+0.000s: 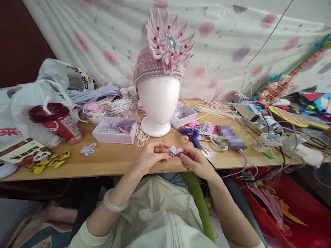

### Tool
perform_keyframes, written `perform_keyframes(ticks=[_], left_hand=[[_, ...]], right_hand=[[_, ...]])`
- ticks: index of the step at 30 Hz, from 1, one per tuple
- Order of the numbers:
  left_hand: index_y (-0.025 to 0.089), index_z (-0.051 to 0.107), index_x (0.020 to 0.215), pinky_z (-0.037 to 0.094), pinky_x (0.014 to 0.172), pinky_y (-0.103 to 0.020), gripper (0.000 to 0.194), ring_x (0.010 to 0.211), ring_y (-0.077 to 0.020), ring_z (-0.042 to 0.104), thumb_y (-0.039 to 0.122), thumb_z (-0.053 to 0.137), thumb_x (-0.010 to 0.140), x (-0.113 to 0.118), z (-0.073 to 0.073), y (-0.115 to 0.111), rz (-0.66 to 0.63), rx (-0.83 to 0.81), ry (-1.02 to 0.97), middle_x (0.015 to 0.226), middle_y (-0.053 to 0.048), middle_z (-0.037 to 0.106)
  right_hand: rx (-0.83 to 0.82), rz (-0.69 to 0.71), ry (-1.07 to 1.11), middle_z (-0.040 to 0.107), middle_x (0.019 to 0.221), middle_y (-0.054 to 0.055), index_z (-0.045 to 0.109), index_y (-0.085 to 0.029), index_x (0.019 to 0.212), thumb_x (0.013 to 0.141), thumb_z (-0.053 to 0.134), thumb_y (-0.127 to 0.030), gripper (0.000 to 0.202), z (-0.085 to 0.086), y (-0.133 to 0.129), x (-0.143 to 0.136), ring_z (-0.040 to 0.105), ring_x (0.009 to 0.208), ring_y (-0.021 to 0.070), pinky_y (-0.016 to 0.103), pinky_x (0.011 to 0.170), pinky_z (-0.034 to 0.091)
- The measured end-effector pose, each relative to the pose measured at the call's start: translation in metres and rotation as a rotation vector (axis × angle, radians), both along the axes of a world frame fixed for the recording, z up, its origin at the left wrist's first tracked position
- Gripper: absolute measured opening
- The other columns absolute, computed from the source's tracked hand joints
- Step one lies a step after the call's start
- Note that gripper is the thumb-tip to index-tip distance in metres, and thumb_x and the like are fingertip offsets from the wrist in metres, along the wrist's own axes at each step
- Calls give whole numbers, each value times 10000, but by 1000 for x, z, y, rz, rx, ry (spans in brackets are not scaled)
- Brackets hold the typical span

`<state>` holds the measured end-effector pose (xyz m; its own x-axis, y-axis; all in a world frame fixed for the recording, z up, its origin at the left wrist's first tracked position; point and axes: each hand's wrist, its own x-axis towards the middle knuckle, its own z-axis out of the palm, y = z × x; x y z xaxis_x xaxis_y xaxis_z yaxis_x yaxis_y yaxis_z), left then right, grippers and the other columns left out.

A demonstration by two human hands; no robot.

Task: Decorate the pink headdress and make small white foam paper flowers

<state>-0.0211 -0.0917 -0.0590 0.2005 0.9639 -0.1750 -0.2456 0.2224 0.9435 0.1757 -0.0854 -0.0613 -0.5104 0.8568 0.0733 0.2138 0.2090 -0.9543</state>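
Note:
Between my two hands, just above the table's front edge, is a small white looped pipe-cleaner flower (pixel 174 150). My left hand (pixel 152 154) pinches it from the left, and my right hand (pixel 194 159) pinches it from the right. A similar white flower (pixel 88 149) lies on the table to the left. Right behind my right hand rests a blue glue gun (pixel 190 135). Beyond my hands a white foam head (pixel 159 103) stands upright, wearing a pink headdress (pixel 169 44) trimmed with pearls and red and turquoise beads.
Lilac boxes of beads (pixel 115 132) (pixel 183 115) flank the foam head, with a pearl string (pixel 141 136) beside it. A red drink cup (pixel 58 122), yellow wrapped sweets (pixel 53 161) and plastic bags stand left. Cables (pixel 284 148) and a paper cup (pixel 266 142) lie right.

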Motion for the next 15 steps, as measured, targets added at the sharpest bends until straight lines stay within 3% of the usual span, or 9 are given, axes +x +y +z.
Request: perform_keyframes(ticks=[8,15], left_hand=[[167,779,749,491,520,-217,227,514,-99,584,195,814,527,3,-3,-1,-8,16,-20,602,-14,711],[152,784,761,480,519,-235,213,520,-110,570,150,759,549,2,1,-4,-60,39,45,605,-26,706]], right_hand=[[-82,49,138,458,571,-48,567,-159,855,886,594,-464,308,-1,-5,-3,413,466,79,204,430,369],[-115,87,101,511,587,-30,565,-159,786,877,588,-534,387,-2,-3,-6,455,452,85,216,433,360]])
